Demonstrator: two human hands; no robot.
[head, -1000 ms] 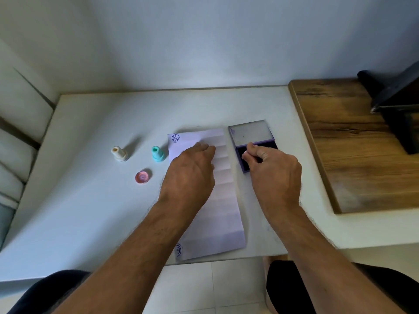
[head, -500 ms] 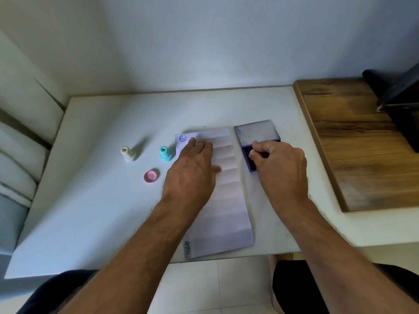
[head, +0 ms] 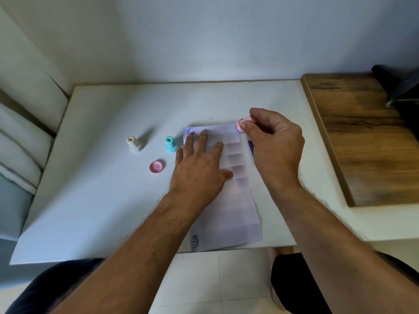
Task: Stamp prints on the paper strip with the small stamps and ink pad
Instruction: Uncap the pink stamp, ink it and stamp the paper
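Nearest, the person's dark-clad knees show below the worktop (head: 90, 223) edge, with pale floor tiles between them. Both bare forearms reach up from there over the white surface.

The paper strip (head: 229, 214) lies lengthwise, its near end hanging just past the near edge of the worktop. It is creased across in many folds. A blue round print (head: 195, 241) sits in its near left corner.

The left hand (head: 200, 168) lies flat on the far half of the strip, fingers spread and straight, palm down, pressing the paper to the worktop. Its fingertips end just short of a second blue print (head: 190, 132) in the far left corner.

Left of the hand, a pink cap (head: 156, 167) lies on the worktop, apart from the paper. Farther back stand two small stamps: a teal stamp (head: 170, 144) just beside the strip's left edge, and a cream stamp (head: 133, 143) well to its left.

The right hand (head: 274, 143) is raised over the strip's far right corner, thumb and fingers pinching a pink stamp (head: 242, 125), which is tilted with its inked blue face turned leftward. The ink pad (head: 250, 148) is mostly hidden under this hand; only a dark blue sliver shows beside the strip's right edge.

To the right lies a wooden board (head: 362, 143), with a dark object (head: 401, 87) on its far end that is cut off by the frame.
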